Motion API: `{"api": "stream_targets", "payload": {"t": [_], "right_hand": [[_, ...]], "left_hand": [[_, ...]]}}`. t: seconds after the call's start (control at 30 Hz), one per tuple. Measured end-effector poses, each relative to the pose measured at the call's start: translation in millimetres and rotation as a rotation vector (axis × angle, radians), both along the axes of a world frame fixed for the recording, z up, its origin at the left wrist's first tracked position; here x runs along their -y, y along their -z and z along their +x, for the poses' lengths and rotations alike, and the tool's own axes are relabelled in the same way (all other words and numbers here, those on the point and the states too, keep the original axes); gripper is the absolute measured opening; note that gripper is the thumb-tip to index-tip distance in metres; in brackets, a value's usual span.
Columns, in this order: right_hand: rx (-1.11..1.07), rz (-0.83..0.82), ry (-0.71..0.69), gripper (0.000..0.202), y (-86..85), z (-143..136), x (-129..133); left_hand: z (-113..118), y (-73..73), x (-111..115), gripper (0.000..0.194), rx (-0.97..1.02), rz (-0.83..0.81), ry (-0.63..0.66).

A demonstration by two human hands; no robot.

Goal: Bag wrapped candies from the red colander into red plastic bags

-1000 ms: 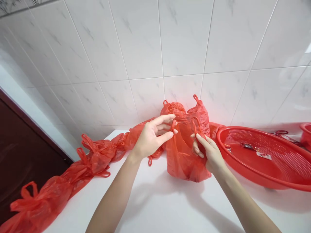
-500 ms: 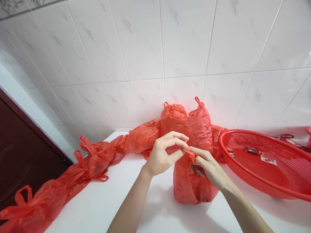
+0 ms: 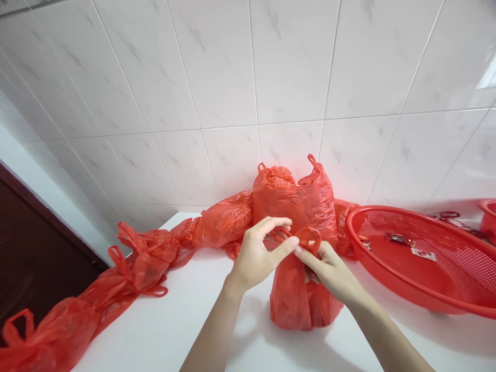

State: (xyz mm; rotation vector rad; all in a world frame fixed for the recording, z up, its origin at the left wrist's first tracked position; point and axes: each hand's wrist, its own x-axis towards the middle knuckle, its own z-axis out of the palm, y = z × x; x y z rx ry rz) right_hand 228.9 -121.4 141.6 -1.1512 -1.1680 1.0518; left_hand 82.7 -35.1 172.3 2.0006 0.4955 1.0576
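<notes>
A filled red plastic bag (image 3: 290, 299) stands on the white table, its handles drawn up at the top. My left hand (image 3: 259, 253) pinches the handles from the left, thumb meeting the right thumb. From the other side, my right hand (image 3: 329, 268) is closed on the same handles, some fingers hidden behind the plastic. Two handle loops (image 3: 310, 237) stick up around the fingertips. Right behind it, a larger red bag (image 3: 296, 199) stuffed with more red plastic leans near the wall.
Several knotted red bags (image 3: 151, 258) line the table's left and back edge. At right sits a red mesh basket (image 3: 406, 274) with a few small packets (image 3: 401, 238) inside. Scissors (image 3: 449, 215) lie behind it, beside another red container (image 3: 489, 219). A tiled wall (image 3: 228, 62) closes off the back.
The handles, bunched between my fingers before, now form two loops above my thumbs. My hands have come closer together, thumbs touching. The view has shifted slightly.
</notes>
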Motion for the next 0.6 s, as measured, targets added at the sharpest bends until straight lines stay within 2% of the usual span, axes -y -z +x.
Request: {"api": "stream_targets", "payload": {"t": [0.13, 0.23, 0.4, 0.6], "right_hand": [[-0.125, -0.018, -0.007, 0.052, -0.3, 8.0, -4.1], [-0.202, -0.015, -0.076, 0.045, 0.8, 12.5, -7.4], [-0.338, -0.014, -0.121, 0.037, 4.3, 18.7, -9.1], [-0.278, -0.052, -0.13, 0.038, 2.4, 22.9, -8.4]], "left_hand": [[-5.2, -2.9, -1.3, 0.009, 0.049, 0.056, 0.007], [-7.8, -4.5, 4.1, 0.007, 0.038, 0.17, 0.105], [-10.8, -3.5, 12.3, 0.02, -0.179, 0.264, 0.295], [-11.7, -6.3, 16.1, 0.029, -0.42, 0.348, 0.26]]}}
